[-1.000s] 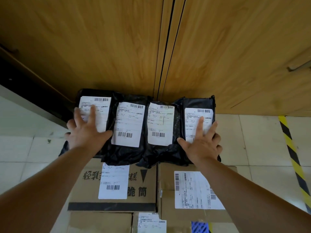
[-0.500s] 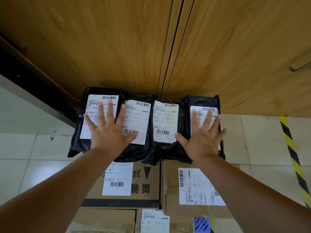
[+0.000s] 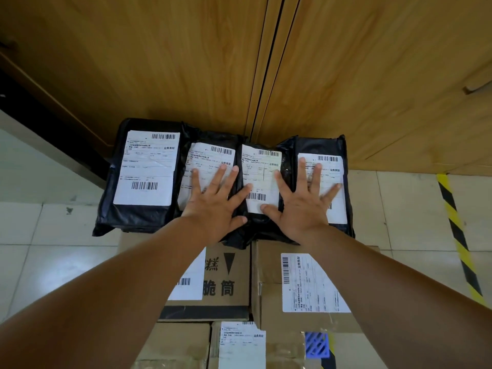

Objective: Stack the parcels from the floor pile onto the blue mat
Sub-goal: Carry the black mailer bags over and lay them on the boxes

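Observation:
Several black plastic parcels with white labels lie side by side in a row on top of cardboard boxes, against a wooden door. My left hand (image 3: 213, 206) lies flat with spread fingers on the second black parcel (image 3: 205, 161). My right hand (image 3: 302, 206) lies flat, fingers spread, across the third black parcel (image 3: 262, 166) and the rightmost black parcel (image 3: 323, 147). The leftmost black parcel (image 3: 143, 169) is untouched. A small piece of the blue mat (image 3: 316, 344) shows between boxes at the bottom.
Two labelled cardboard boxes (image 3: 229, 283) (image 3: 269, 265) carry the black parcels, with more cardboard boxes (image 3: 181, 344) below. Wooden double doors (image 3: 186, 62) stand right behind the stack. Tiled floor (image 3: 48, 262) lies on both sides, with yellow-black tape (image 3: 458, 235) at the right.
My left hand has slid right from the leftmost parcel onto the second one. My right hand has shifted slightly left. Both stay flat on the row.

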{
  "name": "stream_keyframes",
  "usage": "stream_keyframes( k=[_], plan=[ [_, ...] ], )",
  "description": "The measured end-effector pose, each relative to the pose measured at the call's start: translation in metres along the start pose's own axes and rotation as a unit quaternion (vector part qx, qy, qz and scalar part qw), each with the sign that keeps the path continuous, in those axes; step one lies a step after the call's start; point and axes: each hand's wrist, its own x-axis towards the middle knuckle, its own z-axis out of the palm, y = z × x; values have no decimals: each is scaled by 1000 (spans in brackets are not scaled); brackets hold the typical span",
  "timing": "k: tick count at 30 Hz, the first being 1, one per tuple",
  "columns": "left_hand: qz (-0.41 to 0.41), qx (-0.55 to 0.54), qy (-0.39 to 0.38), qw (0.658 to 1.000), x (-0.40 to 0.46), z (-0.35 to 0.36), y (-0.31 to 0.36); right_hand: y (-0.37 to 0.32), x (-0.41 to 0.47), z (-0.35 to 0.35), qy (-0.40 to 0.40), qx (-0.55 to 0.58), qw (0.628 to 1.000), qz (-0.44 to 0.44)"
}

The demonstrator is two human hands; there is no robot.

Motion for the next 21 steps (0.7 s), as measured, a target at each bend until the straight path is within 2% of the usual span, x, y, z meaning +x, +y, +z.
stream_keyframes(
  k=[3, 6, 7, 9, 12, 15, 16, 20, 21],
  plan=[
    [-2, -26, 16, 1000, -16, -14, -7, 8, -7, -9, 1, 46, 999, -28],
    [-24, -90, 172, 981, -61, -9, -22, 20, -43, -4, 86, 91, 990, -70],
    [-21, -102, 199, 974, -82, -4, -24, 21, -61, 4, 106, 93, 987, -80],
    [10, -107, 202, 973, -120, 18, -22, 18, -96, 25, 106, 78, 988, -77],
    [38, -82, 115, 989, -163, 56, -6, 12, -141, 51, 83, 60, 995, -10],
    [63, -70, 62, 994, -181, 93, 5, 2, -165, 66, 25, 53, 997, 59],
    [55, -59, 47, 996, -184, 105, 7, -1, -168, 69, 8, 53, 996, 68],
    [-31, -61, -112, 991, -190, 116, 17, -6, -164, 82, -25, 43, 996, 76],
    [-37, -54, -115, 991, -191, 123, 19, -5, -163, 82, -24, 40, 996, 75]
  ],
)
